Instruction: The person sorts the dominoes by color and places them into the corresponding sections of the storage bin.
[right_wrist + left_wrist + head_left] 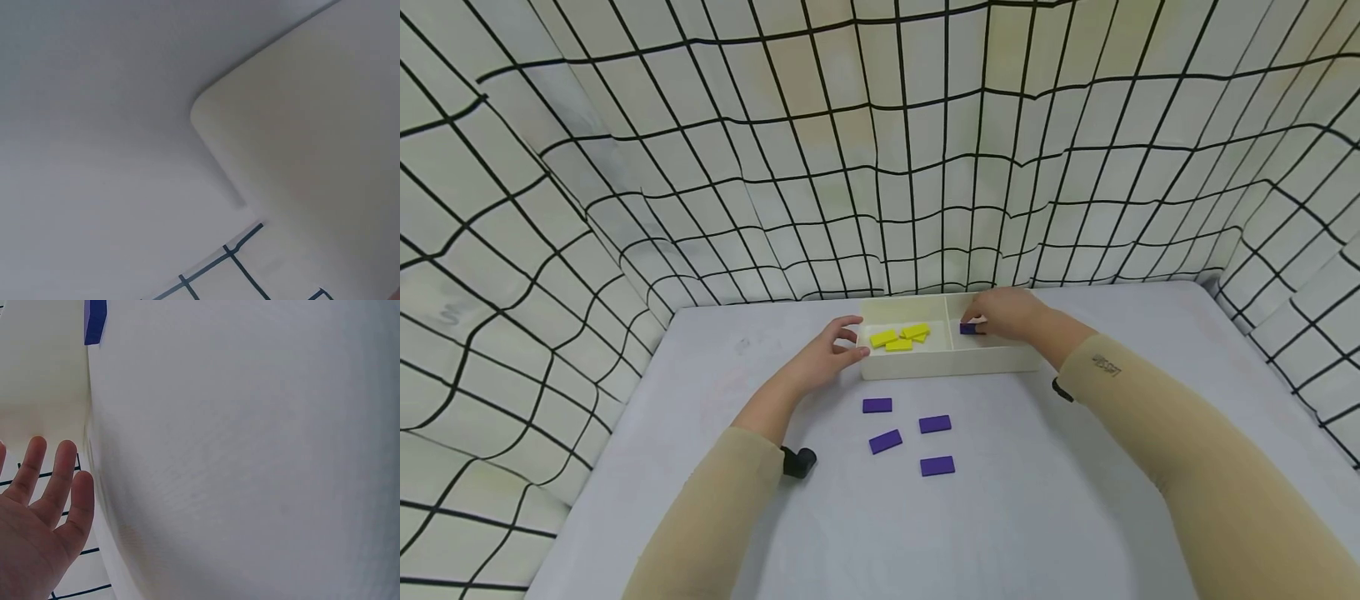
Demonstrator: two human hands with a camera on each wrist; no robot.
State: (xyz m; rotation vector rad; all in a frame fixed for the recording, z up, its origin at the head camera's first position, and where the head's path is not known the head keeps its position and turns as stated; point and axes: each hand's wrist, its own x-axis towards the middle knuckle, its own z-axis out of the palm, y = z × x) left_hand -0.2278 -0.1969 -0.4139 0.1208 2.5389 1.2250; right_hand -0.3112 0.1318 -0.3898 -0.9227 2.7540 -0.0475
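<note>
A white two-compartment box (951,365) stands near the table's far edge. Several yellow blocks (898,345) lie in its left compartment. My right hand (1011,315) reaches into the right compartment and pinches a purple block (967,329) from above. At the box's left end rests my left hand (822,360), its fingers spread and relaxed; it seems to touch the end wall. Those loose fingers (62,481) also show in the left wrist view, holding nothing. The right wrist view takes in the box's outer corner (294,125), while the pinching fingers are out of sight there.
Several purple blocks, one of them a tilted block (886,442), lie on the white table (1000,533) in front of the box. A white wall with a black grid (910,167) rises behind the table and along both sides.
</note>
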